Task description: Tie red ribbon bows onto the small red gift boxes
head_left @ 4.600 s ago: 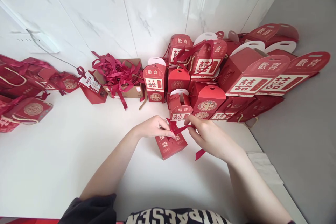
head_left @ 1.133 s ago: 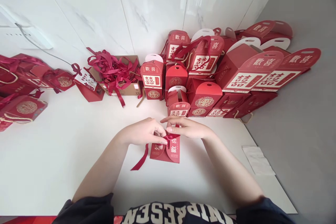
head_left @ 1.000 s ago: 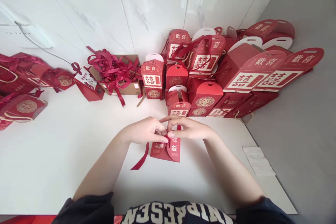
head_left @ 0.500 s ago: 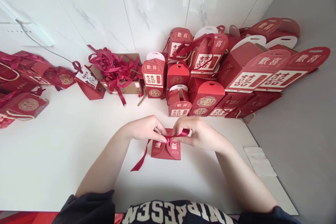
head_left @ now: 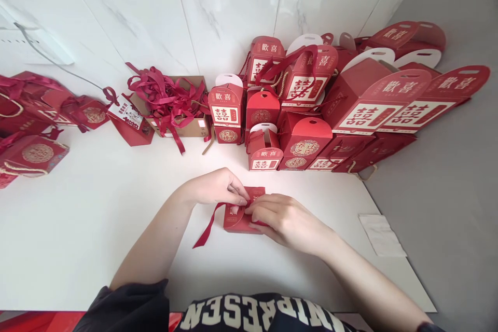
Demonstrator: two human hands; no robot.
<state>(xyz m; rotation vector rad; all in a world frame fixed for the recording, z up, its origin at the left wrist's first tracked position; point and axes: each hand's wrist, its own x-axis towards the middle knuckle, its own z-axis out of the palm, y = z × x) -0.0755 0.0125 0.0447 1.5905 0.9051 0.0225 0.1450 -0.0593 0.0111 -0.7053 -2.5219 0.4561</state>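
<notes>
Red card is what I have under my fingers: a flat gift box (head_left: 241, 219) lying on the white table (head_left: 97, 228), in the open space near me and just short of the stack of red gift boxes (head_left: 303, 145) piled against the marble-tiled wall (head_left: 229, 5) on the far side. Both my hands are on it from above, and they look to be keeping it flat and steady. My left hand (head_left: 216, 188) comes in from the left, wrist raised, with its fingers curled down over the box's left edge, bunched where a red satin ribbon (head_left: 206, 229) meets the card. From this view the fingertips are mostly hidden, so I can't say for certain whether they are pinching the ribbon. My right hand (head_left: 286, 220) reaches across from the right, forearm low and angled in, fingers together and laid over the box's right half. It seems to be pressing rather than clenching, though I can't make out a clear grip. The ribbon's loose end lies on the table, running left and toward me. Farther left, a cardboard carton (head_left: 194, 132) overflows with tangled red ribbons (head_left: 167, 98), and a white paper sheet (head_left: 381, 236) lies off to the right.
</notes>
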